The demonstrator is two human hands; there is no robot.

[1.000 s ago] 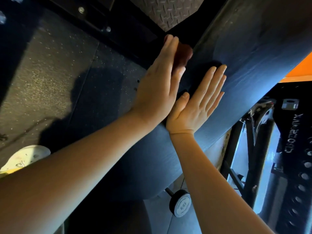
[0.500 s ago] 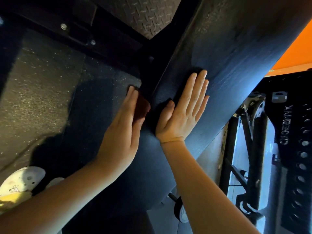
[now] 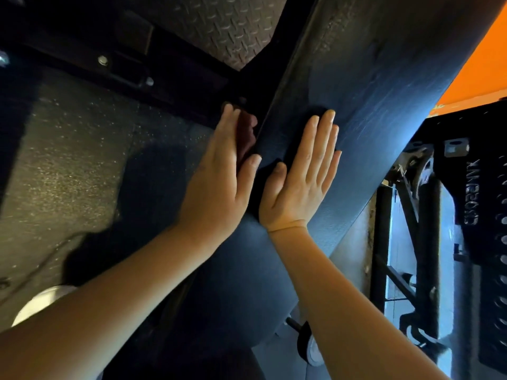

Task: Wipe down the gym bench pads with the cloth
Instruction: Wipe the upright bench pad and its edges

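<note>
The bench pad (image 3: pixel 384 91) runs on a slant from the bottom middle up to the top right, a broad dark textured face with a rounded near end. Its left edge passes between the two hands.

The left hand (image 3: pixel 216 182) lies flat against that left side edge. Its fingers (image 3: pixel 227 133) are straight and close together, pressing a dark reddish cloth (image 3: pixel 247 133) onto the side of the pad, while the thumb reaches over the edge toward the top face. Only a small fold of the cloth shows past the fingers.

The right hand (image 3: pixel 299 182) lies palm down on the top face, just inside the same edge, its fingers (image 3: pixel 315 144) straight, slightly spread and holding nothing that can be made out. A darker patch lies under and around them; whether it is cloth or shadow I cannot tell.

To the right of this hand the pad is bare as far as its right edge, and it continues bare above the fingertips. Just above the left fingertips a dark steel beam (image 3: pixel 123 69) with bolts meets the pad, so room is tight there. Left of the pad is speckled rubber floor (image 3: pixel 68 160), with a pale shoe (image 3: pixel 41 300) at the lower left.

Beyond the right edge stands a black perforated rack (image 3: pixel 472 242), and a small wheel (image 3: pixel 310 344) sits below the pad's near end. An orange surface (image 3: pixel 482 58) fills the upper right corner.
</note>
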